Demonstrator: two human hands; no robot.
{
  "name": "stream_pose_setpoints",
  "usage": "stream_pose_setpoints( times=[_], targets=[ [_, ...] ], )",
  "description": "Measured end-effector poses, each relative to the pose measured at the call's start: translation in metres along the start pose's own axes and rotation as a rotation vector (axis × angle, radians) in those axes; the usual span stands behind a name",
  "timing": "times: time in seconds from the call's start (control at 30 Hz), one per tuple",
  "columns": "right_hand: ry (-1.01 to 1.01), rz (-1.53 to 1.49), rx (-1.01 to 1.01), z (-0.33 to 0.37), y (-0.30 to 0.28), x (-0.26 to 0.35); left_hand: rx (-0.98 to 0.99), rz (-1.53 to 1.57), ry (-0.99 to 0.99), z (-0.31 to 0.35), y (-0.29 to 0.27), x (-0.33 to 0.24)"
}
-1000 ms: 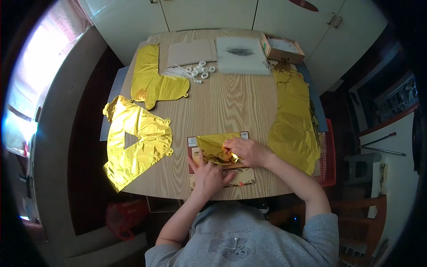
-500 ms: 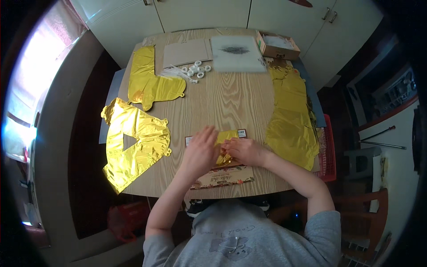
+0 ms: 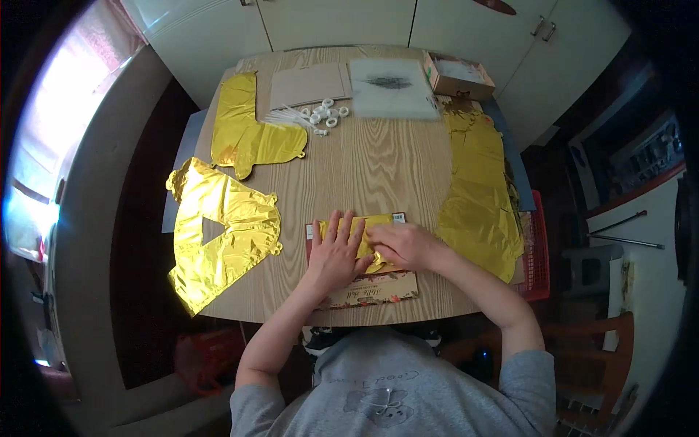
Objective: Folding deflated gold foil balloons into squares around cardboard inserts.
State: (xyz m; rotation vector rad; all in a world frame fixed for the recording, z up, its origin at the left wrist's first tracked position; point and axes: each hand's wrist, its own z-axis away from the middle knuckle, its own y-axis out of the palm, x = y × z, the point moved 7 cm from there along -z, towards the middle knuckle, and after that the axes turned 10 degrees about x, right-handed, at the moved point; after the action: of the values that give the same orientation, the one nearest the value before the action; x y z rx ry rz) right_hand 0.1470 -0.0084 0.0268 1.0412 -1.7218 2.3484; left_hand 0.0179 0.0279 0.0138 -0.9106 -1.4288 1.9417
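A folded gold foil balloon (image 3: 377,219) lies on a printed cardboard package (image 3: 375,290) near the table's front edge. My left hand (image 3: 337,255) rests flat over the left part of the foil, fingers spread. From the right, my right hand (image 3: 404,244) is closed, thumb and curled fingers gathered on the foil; part of the foil is hidden beneath both hands. To the left lies a flat gold letter-shaped balloon (image 3: 251,237) with a triangular hole. Behind it is an L-shaped gold balloon (image 3: 237,120).
More gold foil balloons (image 3: 477,197) are stacked along the right side. At the back are white tape rolls (image 3: 331,121), thin white sticks (image 3: 286,116), grey boards (image 3: 309,84), a translucent bag (image 3: 393,95) and an open box (image 3: 462,86). A red basket (image 3: 539,247) stands beyond the right edge.
My left hand has come down from above the foil and now lies flat on it. My right hand's fingers have curled in, still at the foil's right part.
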Motion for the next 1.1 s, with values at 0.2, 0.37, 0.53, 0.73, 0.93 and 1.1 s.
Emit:
stream_pose_setpoints(
  times=[0.2, 0.37, 0.53, 0.73, 0.93, 1.1],
  targets=[
    [0.037, 0.424, -0.267, -0.001, 0.022, 0.003, 0.011, -0.017, 0.002, 0.002, -0.001, -0.001],
    [0.121, 0.378, -0.21, 0.011, 0.014, -0.002, 0.005, 0.015, -0.038, 0.007, 0.005, 0.016],
    [0.145, 0.41, -0.23, 0.014, 0.017, -0.006, 0.038, 0.03, -0.084, 0.014, 0.002, 0.031],
    [0.172, 0.419, -0.189, 0.016, 0.019, -0.012, 0.089, -0.031, -0.135, 0.019, -0.008, 0.04],
    [0.192, 0.373, -0.135, 0.015, 0.015, -0.009, -0.027, -0.124, 0.169, -0.026, -0.031, 0.014],
    [0.233, 0.372, -0.13, 0.012, 0.02, -0.012, 0.111, -0.037, 0.414, -0.054, -0.008, -0.003]
  ],
)
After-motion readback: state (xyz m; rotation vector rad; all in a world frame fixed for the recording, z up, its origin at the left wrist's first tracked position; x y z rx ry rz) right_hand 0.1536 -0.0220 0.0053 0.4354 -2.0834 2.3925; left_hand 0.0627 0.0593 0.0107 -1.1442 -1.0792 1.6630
